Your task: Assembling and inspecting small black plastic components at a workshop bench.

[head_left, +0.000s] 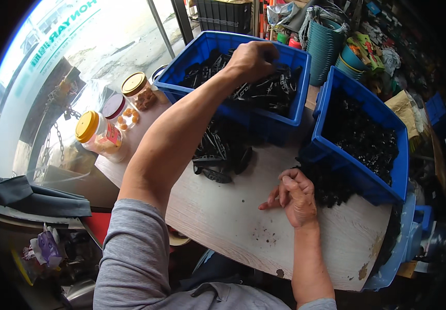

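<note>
At the far edge of the desk (233,222), the left hand (253,59) reaches into a blue plastic bin (285,126) and closes its fingers over the black plastic parts (264,95) heaped inside; the fingers are curled down into the heap, though what exactly they pinch cannot be told. These parts are glossy black, flat and elongated, some with pale markings or slots along them, and they lie tangled at all angles. A smaller loose pile of the same parts (217,155) sits on the pale wood-grain desk just in front of that bin, near the middle of the surface.

The right hand (295,196) rests on the desk toward its right edge, fingers loosely curled inward and thumb tucked, holding nothing that can be seen. It lies just beside a mound of small black pieces (331,186) spilled against a second blue bin (388,191), which is tilted at the right corner and filled with more of those small pieces.

Along the left edge stand three clear jars (109,129) with yellow and dark lids, holding orange-brown snacks.
</note>
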`<state>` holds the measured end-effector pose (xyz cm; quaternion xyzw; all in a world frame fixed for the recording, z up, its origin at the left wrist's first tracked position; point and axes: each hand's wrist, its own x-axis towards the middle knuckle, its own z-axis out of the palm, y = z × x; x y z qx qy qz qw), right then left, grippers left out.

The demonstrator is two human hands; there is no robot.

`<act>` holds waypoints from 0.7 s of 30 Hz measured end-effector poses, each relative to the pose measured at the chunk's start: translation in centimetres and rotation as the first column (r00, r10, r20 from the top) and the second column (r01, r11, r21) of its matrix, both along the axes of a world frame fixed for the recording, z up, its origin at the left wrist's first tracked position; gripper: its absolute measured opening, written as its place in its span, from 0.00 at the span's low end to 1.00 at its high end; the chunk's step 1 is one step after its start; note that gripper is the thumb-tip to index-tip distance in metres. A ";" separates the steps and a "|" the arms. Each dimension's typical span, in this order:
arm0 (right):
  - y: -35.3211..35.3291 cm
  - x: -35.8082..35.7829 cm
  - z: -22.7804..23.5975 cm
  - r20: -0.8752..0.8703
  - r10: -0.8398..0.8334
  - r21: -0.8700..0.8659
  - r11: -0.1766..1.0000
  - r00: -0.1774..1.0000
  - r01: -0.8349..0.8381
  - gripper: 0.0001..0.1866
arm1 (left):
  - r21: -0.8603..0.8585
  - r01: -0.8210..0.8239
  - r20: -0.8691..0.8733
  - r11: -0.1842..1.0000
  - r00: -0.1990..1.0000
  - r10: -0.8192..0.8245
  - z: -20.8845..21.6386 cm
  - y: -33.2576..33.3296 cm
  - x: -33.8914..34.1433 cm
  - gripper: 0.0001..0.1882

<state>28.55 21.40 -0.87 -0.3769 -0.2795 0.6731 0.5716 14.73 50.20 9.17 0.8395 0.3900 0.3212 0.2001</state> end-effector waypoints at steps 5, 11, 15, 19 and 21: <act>-0.9 -0.6 0.3 0.013 -0.025 0.006 1.000 1.000 0.025 0.08 | 0.011 -0.019 0.313 1.000 0.950 0.015 0.0 -3.2 -3.9 0.17; -1.2 -1.6 0.5 0.029 -0.026 0.011 1.000 0.999 0.026 0.08 | 0.172 -0.138 0.427 0.975 0.903 0.053 0.8 -8.9 -9.4 0.16; -1.5 -1.9 0.4 0.039 -0.032 0.016 0.999 0.999 0.031 0.09 | 0.326 -0.269 0.482 0.906 0.872 0.085 -0.3 -13.8 -11.4 0.15; -1.8 -1.8 0.4 0.065 -0.046 0.015 0.999 0.997 0.045 0.09 | 0.337 -0.266 0.394 0.903 0.911 0.121 -4.6 -17.5 -12.5 0.16; -1.5 -2.3 0.0 0.069 -0.041 0.014 0.999 0.997 0.040 0.10 | 0.387 -0.292 0.211 0.875 0.951 0.225 -6.8 -18.2 -13.1 0.18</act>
